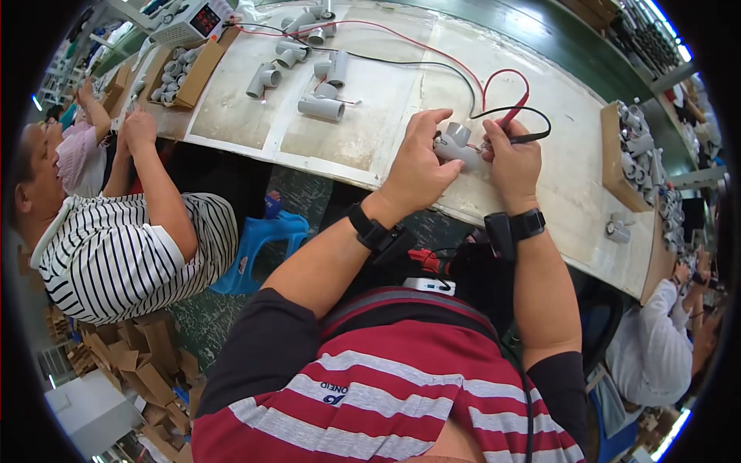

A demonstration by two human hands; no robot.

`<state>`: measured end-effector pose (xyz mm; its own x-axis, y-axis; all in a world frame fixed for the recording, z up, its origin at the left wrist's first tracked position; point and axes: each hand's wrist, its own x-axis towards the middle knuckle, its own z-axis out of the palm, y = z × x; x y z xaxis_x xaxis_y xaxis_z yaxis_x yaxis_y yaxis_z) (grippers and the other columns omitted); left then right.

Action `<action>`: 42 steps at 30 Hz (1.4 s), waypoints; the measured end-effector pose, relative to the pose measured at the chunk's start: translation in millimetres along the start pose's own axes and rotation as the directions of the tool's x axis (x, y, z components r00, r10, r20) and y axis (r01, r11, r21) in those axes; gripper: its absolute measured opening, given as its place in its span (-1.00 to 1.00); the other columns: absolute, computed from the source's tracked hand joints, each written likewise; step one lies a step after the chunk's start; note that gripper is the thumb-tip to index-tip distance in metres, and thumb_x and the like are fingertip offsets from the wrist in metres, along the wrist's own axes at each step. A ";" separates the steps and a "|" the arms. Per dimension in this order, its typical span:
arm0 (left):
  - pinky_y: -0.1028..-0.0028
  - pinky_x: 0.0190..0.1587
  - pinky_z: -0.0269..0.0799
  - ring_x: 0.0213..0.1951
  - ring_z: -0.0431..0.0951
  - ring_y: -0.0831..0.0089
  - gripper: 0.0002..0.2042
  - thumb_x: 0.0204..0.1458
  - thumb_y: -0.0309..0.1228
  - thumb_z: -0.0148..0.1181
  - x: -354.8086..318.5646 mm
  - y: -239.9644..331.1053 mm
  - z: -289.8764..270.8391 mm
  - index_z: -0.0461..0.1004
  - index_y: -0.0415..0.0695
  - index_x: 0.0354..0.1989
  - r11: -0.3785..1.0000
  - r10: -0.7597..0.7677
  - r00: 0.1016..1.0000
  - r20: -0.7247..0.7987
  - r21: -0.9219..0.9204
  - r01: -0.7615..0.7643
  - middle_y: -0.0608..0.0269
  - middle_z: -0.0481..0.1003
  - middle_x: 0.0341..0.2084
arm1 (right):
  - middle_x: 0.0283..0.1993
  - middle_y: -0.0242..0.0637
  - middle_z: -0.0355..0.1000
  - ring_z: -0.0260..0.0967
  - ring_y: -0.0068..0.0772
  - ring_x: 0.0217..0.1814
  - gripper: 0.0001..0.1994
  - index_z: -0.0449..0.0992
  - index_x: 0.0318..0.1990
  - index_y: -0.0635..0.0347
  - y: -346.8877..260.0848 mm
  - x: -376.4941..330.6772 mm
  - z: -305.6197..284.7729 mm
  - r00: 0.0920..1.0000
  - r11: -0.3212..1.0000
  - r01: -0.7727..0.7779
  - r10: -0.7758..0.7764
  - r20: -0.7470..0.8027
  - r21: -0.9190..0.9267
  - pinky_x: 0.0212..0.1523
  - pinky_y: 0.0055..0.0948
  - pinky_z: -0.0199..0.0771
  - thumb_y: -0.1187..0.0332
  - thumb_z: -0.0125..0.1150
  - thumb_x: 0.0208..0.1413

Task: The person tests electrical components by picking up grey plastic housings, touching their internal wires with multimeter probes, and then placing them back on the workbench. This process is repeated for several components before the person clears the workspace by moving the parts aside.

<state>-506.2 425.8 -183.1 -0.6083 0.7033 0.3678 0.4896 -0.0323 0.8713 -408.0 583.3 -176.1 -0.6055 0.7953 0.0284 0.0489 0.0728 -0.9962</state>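
Observation:
Over the near part of the table, my left hand (417, 166) grips a grey T-shaped plastic pipe fitting (457, 136), fingers on its far side and thumb on its near side. My right hand (513, 166) is closed in a pinch at the fitting's right end. It holds a red test lead (512, 114) and a black test lead (528, 139). The lead tips meet small parts at the end of the fitting; the exact contact is hidden by my fingers. Both leads loop back across the table to a white power supply with a red display (194, 23) at the far left.
Several grey fittings (322, 106) lie at the table's far left. Cardboard boxes of fittings stand left (205, 76) and right (615, 166). One fitting (617, 228) sits near the right front edge. A co-worker in stripes (127, 243) sits left beside a blue stool (255, 251).

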 end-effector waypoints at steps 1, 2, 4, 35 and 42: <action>0.31 0.20 0.42 0.12 0.46 0.20 -0.28 -0.09 -0.56 0.41 -0.4 1.1 1.4 0.28 -0.18 0.33 0.999 0.007 1.000 -0.026 0.044 -0.006 0.06 0.31 0.19 | -0.45 -0.44 0.50 0.36 -0.67 -0.54 -0.84 0.60 -0.25 0.24 0.5 -0.2 -0.6 1.000 1.000 0.004 -0.004 0.007 -0.002 -0.50 -0.62 0.35 0.32 0.35 0.28; 0.31 0.20 0.42 0.12 0.46 0.20 -0.28 -0.09 -0.56 0.41 0.1 2.4 2.2 0.28 -0.18 0.33 0.999 0.013 1.000 -0.028 0.046 -0.012 0.06 0.31 0.19 | -0.44 -0.44 0.50 0.36 -0.67 -0.54 -0.83 0.60 -0.25 0.24 0.6 0.9 -0.2 1.000 1.000 0.011 -0.011 0.016 -0.002 -0.50 -0.62 0.36 0.31 0.35 0.28; 0.28 0.23 0.38 0.15 0.44 0.13 -0.27 -0.11 -0.53 0.43 0.0 5.6 5.0 0.28 -0.20 0.32 0.976 -0.141 0.989 -0.054 -0.176 0.129 0.03 0.27 0.22 | -0.45 -0.44 0.50 0.36 -0.67 -0.54 -0.83 0.60 -0.24 0.24 1.7 -0.1 0.0 1.000 1.000 0.011 -0.010 0.018 -0.012 -0.50 -0.62 0.36 0.31 0.36 0.28; 0.07 0.44 0.09 0.37 0.28 -0.01 -0.31 0.10 -0.23 0.33 70.8 -106.6 -222.6 0.27 0.00 0.45 0.313 -0.009 0.956 0.294 0.908 -0.277 0.01 0.38 0.31 | -0.51 -0.37 0.48 0.42 -0.56 -0.57 -0.79 0.61 -0.35 0.27 -2.2 18.4 -25.3 0.997 0.967 -0.033 0.049 -0.058 0.251 -0.55 -0.50 0.46 0.29 0.32 0.23; 0.16 0.27 0.36 0.19 0.46 -0.08 -0.44 0.02 -0.38 0.41 55.3 135.6 19.5 0.45 -0.16 0.25 0.817 0.280 0.733 0.620 0.246 -0.521 -0.14 0.48 0.15 | -0.53 -0.33 0.51 0.41 -0.50 -0.54 -0.76 0.62 -0.33 0.33 38.0 24.9 -35.4 0.965 0.991 0.119 -0.101 -0.241 0.058 -0.47 -0.41 0.45 0.28 0.37 0.21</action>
<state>-461.3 474.2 -51.0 0.0791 0.9466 0.3125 0.8707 -0.2182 0.4408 -393.1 627.2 -210.3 -0.3984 0.9052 0.1483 -0.0699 0.1313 -0.9889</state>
